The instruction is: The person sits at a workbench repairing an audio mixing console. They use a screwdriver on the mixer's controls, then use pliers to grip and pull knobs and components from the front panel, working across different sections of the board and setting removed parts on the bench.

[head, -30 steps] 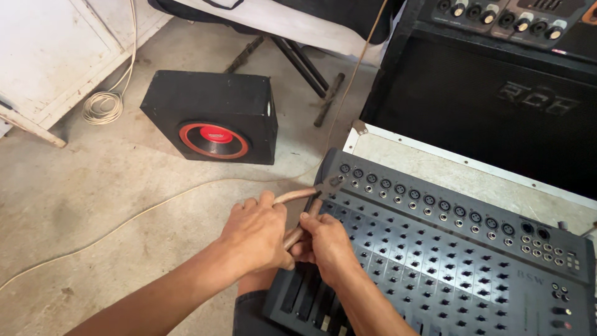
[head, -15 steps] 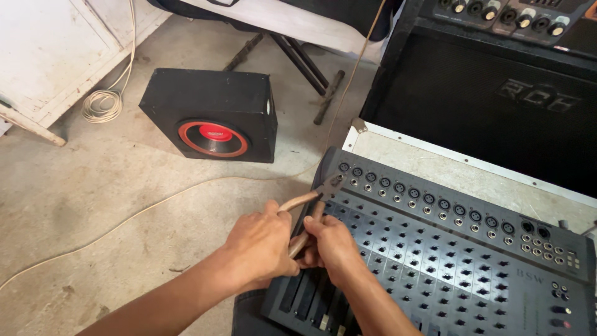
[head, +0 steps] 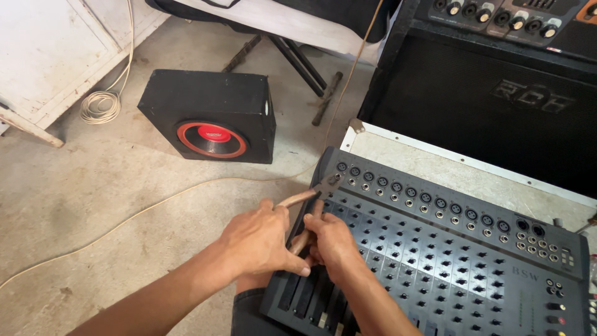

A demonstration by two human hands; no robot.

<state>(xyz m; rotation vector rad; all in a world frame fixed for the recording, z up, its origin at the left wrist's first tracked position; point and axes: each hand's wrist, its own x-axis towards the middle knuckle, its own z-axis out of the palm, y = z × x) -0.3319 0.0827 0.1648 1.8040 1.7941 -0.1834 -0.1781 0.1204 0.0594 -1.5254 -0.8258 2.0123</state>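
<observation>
Gripping pliers (head: 309,205), both hands, left hand (head: 258,239) and right hand (head: 333,239), closed on the handles; tip now nearer the mixer (head: 448,249) corner jack than before.

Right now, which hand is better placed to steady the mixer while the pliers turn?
Probably the left hand: it sits nearer the audio mixer's corner edge, while the right hand grips the lower handle of the pliers.

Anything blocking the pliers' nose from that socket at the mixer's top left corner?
Nothing visible does. The pliers, held by the left hand and right hand, already have their nose at the socket row on the mixer.
</observation>
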